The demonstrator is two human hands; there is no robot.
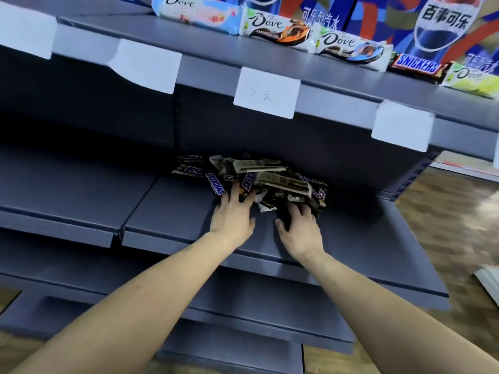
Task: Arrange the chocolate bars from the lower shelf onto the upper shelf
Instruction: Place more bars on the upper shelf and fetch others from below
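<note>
A loose pile of chocolate bars (270, 179), Snickers and Dove wrappers mixed, lies at the back of the grey lower shelf (175, 211). My left hand (233, 211) rests with spread fingers on the pile's near left edge, touching a Snickers bar. My right hand (299, 228) reaches into the pile's near right side, its fingers curled over dark wrappers; whether it grips one is unclear. On the upper shelf (210, 68) a row of Dove bars (275, 29) and one Snickers bar (417, 67) lies side by side toward the right.
White price tags (266, 93) hang along the upper shelf's front edge. Blue Pepsi cartons (442, 25) stand behind the row of bars. More grey shelves sit below. Wooden floor (445, 211) shows at the right, with a white object at the far right edge.
</note>
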